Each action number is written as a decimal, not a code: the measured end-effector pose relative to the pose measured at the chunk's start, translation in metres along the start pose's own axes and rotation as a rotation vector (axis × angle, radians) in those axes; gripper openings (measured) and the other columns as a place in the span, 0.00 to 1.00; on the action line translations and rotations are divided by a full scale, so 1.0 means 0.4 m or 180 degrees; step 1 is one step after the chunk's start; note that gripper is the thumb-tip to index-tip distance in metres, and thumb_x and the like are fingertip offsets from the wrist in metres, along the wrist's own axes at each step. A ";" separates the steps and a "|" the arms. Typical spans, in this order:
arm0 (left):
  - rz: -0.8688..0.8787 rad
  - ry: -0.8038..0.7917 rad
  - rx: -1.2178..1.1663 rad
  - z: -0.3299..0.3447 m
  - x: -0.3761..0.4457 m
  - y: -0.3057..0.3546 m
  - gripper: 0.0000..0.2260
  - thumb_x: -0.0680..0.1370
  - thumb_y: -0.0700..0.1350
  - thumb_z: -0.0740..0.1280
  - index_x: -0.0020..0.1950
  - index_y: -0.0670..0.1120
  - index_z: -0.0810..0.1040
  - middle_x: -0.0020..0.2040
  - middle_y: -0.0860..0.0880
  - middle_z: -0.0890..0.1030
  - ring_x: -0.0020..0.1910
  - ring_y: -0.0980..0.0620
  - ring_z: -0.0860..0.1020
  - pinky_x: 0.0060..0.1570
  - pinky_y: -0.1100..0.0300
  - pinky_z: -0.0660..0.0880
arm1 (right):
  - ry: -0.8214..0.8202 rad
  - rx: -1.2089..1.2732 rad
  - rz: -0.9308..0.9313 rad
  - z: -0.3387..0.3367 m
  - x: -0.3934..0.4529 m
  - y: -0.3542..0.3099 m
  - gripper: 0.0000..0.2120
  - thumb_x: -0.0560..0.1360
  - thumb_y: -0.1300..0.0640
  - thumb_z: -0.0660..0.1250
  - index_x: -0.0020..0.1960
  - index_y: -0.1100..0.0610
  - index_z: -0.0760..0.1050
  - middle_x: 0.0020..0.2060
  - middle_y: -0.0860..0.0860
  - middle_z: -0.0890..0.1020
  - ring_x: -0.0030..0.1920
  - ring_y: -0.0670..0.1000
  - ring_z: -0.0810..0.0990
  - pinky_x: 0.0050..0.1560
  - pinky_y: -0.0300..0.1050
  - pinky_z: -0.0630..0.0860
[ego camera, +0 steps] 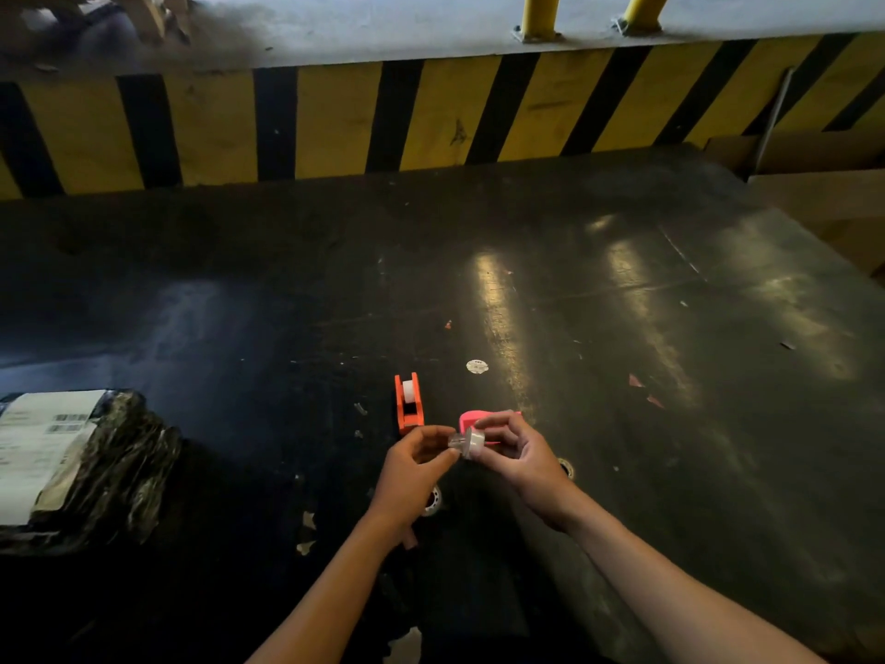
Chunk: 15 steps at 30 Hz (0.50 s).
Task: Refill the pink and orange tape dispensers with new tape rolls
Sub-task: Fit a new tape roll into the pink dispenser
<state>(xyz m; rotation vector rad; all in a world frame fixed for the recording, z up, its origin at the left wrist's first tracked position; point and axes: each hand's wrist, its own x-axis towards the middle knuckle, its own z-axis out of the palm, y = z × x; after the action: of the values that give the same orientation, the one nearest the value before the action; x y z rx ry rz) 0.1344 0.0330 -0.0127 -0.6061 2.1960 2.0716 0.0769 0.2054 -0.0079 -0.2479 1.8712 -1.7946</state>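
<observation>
Leftmost, a black-wrapped parcel (72,464) with a white label lies on the dark tabletop (622,328). Nearer the middle stands the orange tape dispenser (408,404), a white roll seated in it. Just below it, the left hand (414,464) pinches a small clear spool (454,441), touching the white tape roll (474,445) gripped by the right hand (519,455). Behind those fingers lies the pink dispenser (471,418), on the tabletop.

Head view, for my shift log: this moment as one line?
stage: pink refill | hands: both on tape roll | orange dispenser: loaded, on table
</observation>
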 end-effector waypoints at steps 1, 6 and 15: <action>0.0005 -0.0011 -0.0021 -0.001 0.001 0.004 0.11 0.78 0.39 0.71 0.58 0.50 0.81 0.55 0.52 0.84 0.56 0.56 0.82 0.55 0.61 0.78 | -0.0058 0.0043 -0.0034 0.001 0.000 -0.008 0.15 0.73 0.61 0.74 0.57 0.54 0.77 0.57 0.58 0.82 0.59 0.55 0.82 0.61 0.53 0.79; 0.0152 -0.0168 0.0156 -0.009 -0.001 0.031 0.12 0.77 0.39 0.71 0.59 0.50 0.81 0.54 0.53 0.84 0.54 0.59 0.82 0.52 0.63 0.79 | -0.0183 0.0015 -0.0076 -0.002 -0.002 -0.021 0.13 0.73 0.63 0.73 0.56 0.54 0.76 0.59 0.56 0.82 0.60 0.53 0.81 0.63 0.57 0.78; 0.0824 0.0244 0.1102 -0.010 -0.017 0.023 0.12 0.75 0.41 0.74 0.56 0.52 0.80 0.50 0.57 0.82 0.50 0.66 0.80 0.51 0.70 0.78 | -0.0269 0.0227 -0.0049 0.022 0.001 -0.036 0.12 0.74 0.64 0.71 0.57 0.60 0.75 0.56 0.55 0.84 0.59 0.54 0.83 0.63 0.56 0.78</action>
<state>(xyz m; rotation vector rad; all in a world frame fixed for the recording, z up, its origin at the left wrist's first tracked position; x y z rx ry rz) 0.1386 0.0310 -0.0015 -0.3915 2.7174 1.7205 0.0775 0.1962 0.0060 -0.3081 1.7482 -1.8282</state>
